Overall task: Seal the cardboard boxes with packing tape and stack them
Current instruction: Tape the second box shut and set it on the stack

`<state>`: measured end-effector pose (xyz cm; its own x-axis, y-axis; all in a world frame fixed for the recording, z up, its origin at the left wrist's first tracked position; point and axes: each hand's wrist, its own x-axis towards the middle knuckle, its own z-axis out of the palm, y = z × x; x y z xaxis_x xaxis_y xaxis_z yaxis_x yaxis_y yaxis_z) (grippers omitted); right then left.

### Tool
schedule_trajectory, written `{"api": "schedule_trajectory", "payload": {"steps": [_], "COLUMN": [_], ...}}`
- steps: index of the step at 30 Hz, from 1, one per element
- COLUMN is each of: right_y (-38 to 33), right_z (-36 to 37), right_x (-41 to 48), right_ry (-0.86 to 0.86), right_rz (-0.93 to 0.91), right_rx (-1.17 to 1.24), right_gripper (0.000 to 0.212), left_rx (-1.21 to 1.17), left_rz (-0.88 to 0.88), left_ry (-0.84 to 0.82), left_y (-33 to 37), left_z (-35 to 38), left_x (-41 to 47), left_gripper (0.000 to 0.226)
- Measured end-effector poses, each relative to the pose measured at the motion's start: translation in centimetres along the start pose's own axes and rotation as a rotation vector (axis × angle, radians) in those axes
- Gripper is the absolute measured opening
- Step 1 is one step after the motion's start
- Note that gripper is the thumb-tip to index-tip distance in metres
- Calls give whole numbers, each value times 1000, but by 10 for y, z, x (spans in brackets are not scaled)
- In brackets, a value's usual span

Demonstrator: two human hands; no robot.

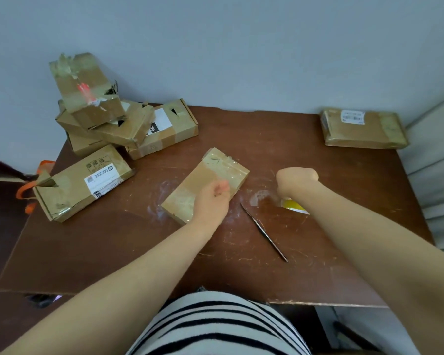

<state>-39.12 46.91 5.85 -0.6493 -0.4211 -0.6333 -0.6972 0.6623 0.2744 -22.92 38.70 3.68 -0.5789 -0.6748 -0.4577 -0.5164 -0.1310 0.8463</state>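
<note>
The flat brown tape-wrapped cardboard box (205, 183) lay mid-frame on the scratched brown surface (113, 242). My left hand (212, 201) curled over its near end, and my right hand (296, 181) was clenched above a yellow-and-white object (294, 206). I could not tell what either grasped. More taped boxes (100, 116) were piled upper left.

Home packing corner – scratched brown table (113, 252), taped boxes (100, 119)
</note>
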Motion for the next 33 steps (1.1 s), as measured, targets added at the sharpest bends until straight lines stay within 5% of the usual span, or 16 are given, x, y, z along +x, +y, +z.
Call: {"api": "schedule_trajectory", "payload": {"steps": [5,12,14,19,22,26,29,33], "right_y": [-11,-2,13,44,62,91,108,119], "right_z": [-12,-38,-44,-28,-10,21,46,74], "right_x": [-14,-49,-57,-55,-55,-61,-62,-58], "right_ry": [86,128,138,80,60,-63,-256,-260], "right_rz": [-39,-74,-70,-40,-86,-177,-335,-454], "right_rx": [-3,137,223,402,609,1173,1550,1713], "right_gripper": [14,5,2,13,17,20,63,72], "left_rx": [-341,-872,-972,-897,-790,-672,-604,-560], "left_rz": [-435,-805,-802,-714,-637,-542,-472,-448], "left_ry": [-177,-315,-286,-301,-272,-199,-156,-98], "left_y": [4,4,5,10,15,24,29,31], "left_z": [17,33,35,43,44,44,46,49], "left_x": [-1,11,13,11,18,30,35,42], "left_gripper": [16,76,70,7,6,12,11,11]}}
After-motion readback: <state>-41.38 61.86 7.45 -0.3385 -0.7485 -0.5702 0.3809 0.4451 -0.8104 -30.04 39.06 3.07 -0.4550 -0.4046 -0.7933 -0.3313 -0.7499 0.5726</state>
